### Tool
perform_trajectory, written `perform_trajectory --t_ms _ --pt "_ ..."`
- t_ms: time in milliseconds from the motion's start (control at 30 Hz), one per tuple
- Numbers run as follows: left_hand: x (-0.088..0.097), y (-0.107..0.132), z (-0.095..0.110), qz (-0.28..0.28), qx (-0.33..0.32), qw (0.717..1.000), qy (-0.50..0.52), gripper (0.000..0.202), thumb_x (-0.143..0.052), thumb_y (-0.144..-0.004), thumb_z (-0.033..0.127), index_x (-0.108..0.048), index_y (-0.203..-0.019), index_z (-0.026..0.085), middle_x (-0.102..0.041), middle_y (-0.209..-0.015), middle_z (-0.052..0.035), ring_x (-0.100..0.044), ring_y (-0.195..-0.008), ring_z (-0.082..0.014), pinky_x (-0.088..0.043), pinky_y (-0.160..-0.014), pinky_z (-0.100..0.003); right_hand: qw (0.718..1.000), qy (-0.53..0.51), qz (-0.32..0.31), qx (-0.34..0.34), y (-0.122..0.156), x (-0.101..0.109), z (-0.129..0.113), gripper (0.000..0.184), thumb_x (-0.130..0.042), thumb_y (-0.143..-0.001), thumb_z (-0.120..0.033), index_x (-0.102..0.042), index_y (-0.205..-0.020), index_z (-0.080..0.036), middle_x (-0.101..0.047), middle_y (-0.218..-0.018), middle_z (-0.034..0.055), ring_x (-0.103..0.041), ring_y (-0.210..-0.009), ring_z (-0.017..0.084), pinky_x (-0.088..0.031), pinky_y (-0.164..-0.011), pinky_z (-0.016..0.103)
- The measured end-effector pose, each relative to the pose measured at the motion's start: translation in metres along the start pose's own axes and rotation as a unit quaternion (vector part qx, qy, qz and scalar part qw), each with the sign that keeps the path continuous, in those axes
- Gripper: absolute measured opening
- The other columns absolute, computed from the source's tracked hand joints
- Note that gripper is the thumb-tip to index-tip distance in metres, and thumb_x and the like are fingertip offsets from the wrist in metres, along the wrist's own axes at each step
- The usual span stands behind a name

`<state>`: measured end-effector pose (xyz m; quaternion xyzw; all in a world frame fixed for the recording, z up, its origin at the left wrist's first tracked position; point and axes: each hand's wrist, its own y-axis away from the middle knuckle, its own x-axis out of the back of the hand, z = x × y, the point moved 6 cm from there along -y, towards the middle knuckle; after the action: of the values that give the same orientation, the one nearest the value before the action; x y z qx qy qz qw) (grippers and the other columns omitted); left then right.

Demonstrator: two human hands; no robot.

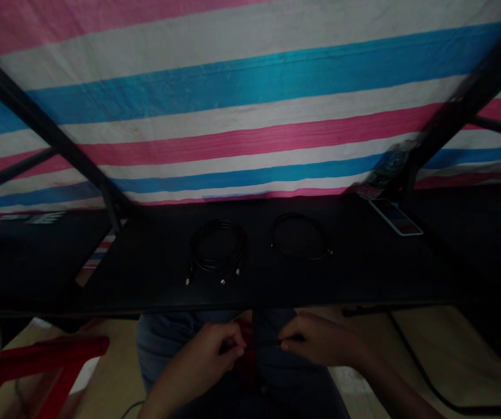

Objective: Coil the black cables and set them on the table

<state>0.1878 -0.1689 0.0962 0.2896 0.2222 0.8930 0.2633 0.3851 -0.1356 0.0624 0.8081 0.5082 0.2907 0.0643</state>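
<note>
On my remote feed, the left hand (195, 362) and right hand (320, 340) sat low over the person's jeans (163, 343), below the front edge of the dark worktop (250, 304). Both hands were closed in a pinch on a thin black cable (267, 344), which ran across the gap between them at lap height. That worktop edge stood between the hands and two coiled black cables (217, 247) (300, 237), which lay side by side on its surface, well apart from the hands. Farther right on the worktop I saw a smartphone (395, 216) just beside a blurred clear packet (387, 166). Black metal frame bars (45, 122) crossed in front of a striped pink, white and blue tarp (250, 110). A red plastic chair (45, 361) stood low at left, and a dark cord (425, 378) trailed over the floor (451, 343) at right.
</note>
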Motion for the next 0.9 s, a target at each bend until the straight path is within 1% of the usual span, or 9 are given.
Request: perform_trajectory --t_ms 100,200,367,433,533,600,667,800,900 --pt "-0.014 -0.002 0.009 -0.035 -0.009 0.999 0.021 0.013 -0.057 -0.085 0.021 -0.069 -0.089 0.020 -0.068 -0.079 0.0014 -0.063 -0.076 -0.0168 -0.043 -0.067 -0.026 0.999 -0.021 0.018 0.027 -0.005 -0.010 -0.017 0.025 -0.055 -0.090 -0.016 -0.080 -0.091 -0.019 -0.074 -0.078 -0.0006 -0.061 -0.070 0.013 -0.037 -0.064 0.023" --pt "-0.022 -0.001 0.008 -0.066 -0.014 0.998 0.012 0.016 -0.057 -0.082 0.017 -0.071 -0.089 0.021 -0.070 -0.081 0.0011 -0.064 -0.078 -0.0169 -0.043 -0.068 -0.026 1.000 -0.001 -0.011 -0.003 -0.005 -0.015 -0.016 0.025 -0.057 -0.085 -0.014 -0.081 -0.088 -0.022 -0.076 -0.081 -0.0002 -0.064 -0.075 0.015 -0.038 -0.066 0.024" --pt "-0.003 0.007 -0.010 -0.018 0.000 1.000 -0.024 0.016 -0.056 -0.085 0.020 -0.070 -0.092 0.022 -0.070 -0.085 0.0009 -0.063 -0.082 -0.0171 -0.043 -0.072 -0.027 0.990 0.084 -0.016 -0.112 0.006 0.004 0.014 0.029 -0.055 -0.079 -0.008 -0.081 -0.080 -0.022 -0.076 -0.077 0.0013 -0.065 -0.073 0.017 -0.037 -0.063 0.025" --pt "0.001 0.009 -0.013 -0.016 0.006 1.000 -0.022 0.015 -0.054 -0.087 0.021 -0.069 -0.088 0.020 -0.067 -0.078 0.0016 -0.061 -0.076 -0.0164 -0.041 -0.069 -0.026 0.990 0.092 0.002 -0.110 0.008 0.009 0.015 0.028 -0.055 -0.081 -0.009 -0.081 -0.083 -0.021 -0.077 -0.081 0.0025 -0.066 -0.076 0.018 -0.038 -0.064 0.025" --pt "0.001 0.008 -0.010 -0.009 0.007 1.000 -0.018 0.015 -0.053 -0.088 0.022 -0.068 -0.084 0.020 -0.065 -0.074 0.0017 -0.060 -0.073 -0.0163 -0.039 -0.065 -0.026 0.996 0.068 0.009 -0.053 0.005 0.005 0.000 0.023 -0.059 -0.086 -0.015 -0.080 -0.093 -0.021 -0.077 -0.085 0.0025 -0.066 -0.077 0.017 -0.038 -0.064 0.025" --pt "-0.004 0.005 -0.004 -0.008 0.000 1.000 -0.018 0.014 -0.055 -0.086 0.022 -0.069 -0.086 0.020 -0.066 -0.078 0.0013 -0.060 -0.075 -0.0166 -0.040 -0.066 -0.026 0.999 0.038 -0.003 -0.001 0.001 -0.003 -0.015 0.022 -0.060 -0.088 -0.018 -0.080 -0.096 -0.022 -0.076 -0.083 0.0008 -0.064 -0.072 0.015 -0.036 -0.062 0.024" --pt "-0.012 0.002 0.001 -0.016 -0.010 1.000 -0.020 0.015 -0.056 -0.083 0.018 -0.070 -0.087 0.021 -0.067 -0.080 0.0010 -0.061 -0.075 -0.0166 -0.040 -0.066 -0.026 0.999 0.021 -0.014 0.022 -0.003 -0.009 -0.024 0.023 -0.059 -0.089 -0.016 -0.080 -0.094 -0.022 -0.076 -0.079 -0.0007 -0.062 -0.067 0.013 -0.034 -0.059 0.023" --pt "-0.032 -0.006 0.002 -0.046 -0.011 0.999 -0.027 0.020 -0.056 -0.082 0.016 -0.072 -0.092 0.023 -0.070 -0.084 0.0001 -0.064 -0.079 -0.0180 -0.042 -0.068 -0.027 0.997 0.056 -0.018 -0.041 -0.009 -0.020 -0.015 0.030 -0.057 -0.082 -0.011 -0.083 -0.089 -0.025 -0.080 -0.086 0.0009 -0.069 -0.073 0.017 -0.036 -0.058 0.024" --pt "-0.039 -0.010 -0.003 -0.040 -0.001 0.998 -0.053 0.023 -0.056 -0.080 0.014 -0.072 -0.093 0.024 -0.072 -0.092 -0.0012 -0.064 -0.084 -0.0196 -0.043 -0.071 -0.028 0.994 0.083 -0.030 -0.067 -0.011 -0.027 -0.001 0.036 -0.055 -0.076 -0.008 -0.083 -0.089 -0.026 -0.082 -0.090 0.0019 -0.072 -0.077 0.019 -0.038 -0.059 0.024"
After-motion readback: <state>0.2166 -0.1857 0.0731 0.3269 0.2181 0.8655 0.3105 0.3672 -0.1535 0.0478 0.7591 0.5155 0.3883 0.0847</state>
